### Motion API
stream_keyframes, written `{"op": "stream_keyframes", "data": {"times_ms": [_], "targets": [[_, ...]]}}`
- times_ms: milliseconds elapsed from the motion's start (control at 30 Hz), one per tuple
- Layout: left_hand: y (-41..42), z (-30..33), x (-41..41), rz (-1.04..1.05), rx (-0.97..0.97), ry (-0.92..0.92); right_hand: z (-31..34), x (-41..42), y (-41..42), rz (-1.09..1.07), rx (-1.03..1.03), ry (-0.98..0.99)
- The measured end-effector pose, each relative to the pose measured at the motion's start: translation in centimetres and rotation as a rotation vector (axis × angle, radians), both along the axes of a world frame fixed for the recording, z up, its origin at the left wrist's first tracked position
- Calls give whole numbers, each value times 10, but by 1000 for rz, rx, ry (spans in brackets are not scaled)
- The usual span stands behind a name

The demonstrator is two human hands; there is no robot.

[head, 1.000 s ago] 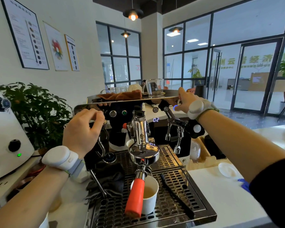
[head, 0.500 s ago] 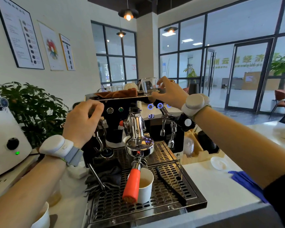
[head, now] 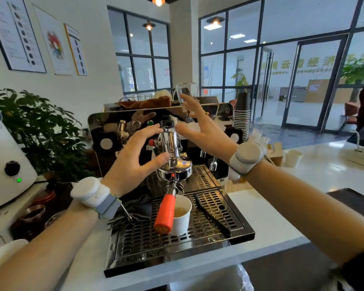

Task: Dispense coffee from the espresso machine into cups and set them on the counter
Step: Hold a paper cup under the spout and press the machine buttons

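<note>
A chrome espresso machine [head: 105, 122] stands in the middle of the white counter. Its brew group [head: 172, 148] carries a portafilter with an orange handle [head: 164, 213]. Under the spout, on the perforated drip tray [head: 229, 223], stands a white paper cup [head: 182, 217] with pale brown coffee in it. My left hand [head: 135, 160] hovers open just left of the brew group, fingers spread, holding nothing. My right hand [head: 200, 131] is open to the right of the group, fingers pointing up toward the machine's top edge.
A black brush [head: 212, 215] lies on the tray right of the cup, a dark cloth [head: 135, 206] at its left. A stack of paper cups [head: 242, 116] stands behind right, another white cup [head: 293, 157] on the counter. A white grinder [head: 6, 162] and plant [head: 36, 127] are left.
Both hands left the machine: the left came off the left knob, the right off the top edge. They now hover open on either side of the brew group. The view pulled back.
</note>
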State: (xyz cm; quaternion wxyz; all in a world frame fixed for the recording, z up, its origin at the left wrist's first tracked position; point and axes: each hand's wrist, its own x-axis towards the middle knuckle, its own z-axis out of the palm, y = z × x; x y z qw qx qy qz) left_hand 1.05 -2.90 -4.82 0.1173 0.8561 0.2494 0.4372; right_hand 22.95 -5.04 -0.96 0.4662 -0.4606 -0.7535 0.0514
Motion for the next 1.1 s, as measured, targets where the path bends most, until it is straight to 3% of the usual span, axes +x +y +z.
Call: {"op": "stream_keyframes", "data": {"times_ms": [467, 767, 1000, 1100], "targets": [[14, -86, -3, -65, -543, -89, -106, 11, -28, 61, -331, 212], [15, -139, -12, -12, -746, -205, -174, 22, -31, 75, -552, 270], [27, -189, -16, -62, -777, 28, -217, 10, -24, 106, -724, 218], [33, -203, -9, -46, -782, 45, -224, 3, -21, 103, -749, 204]]}}
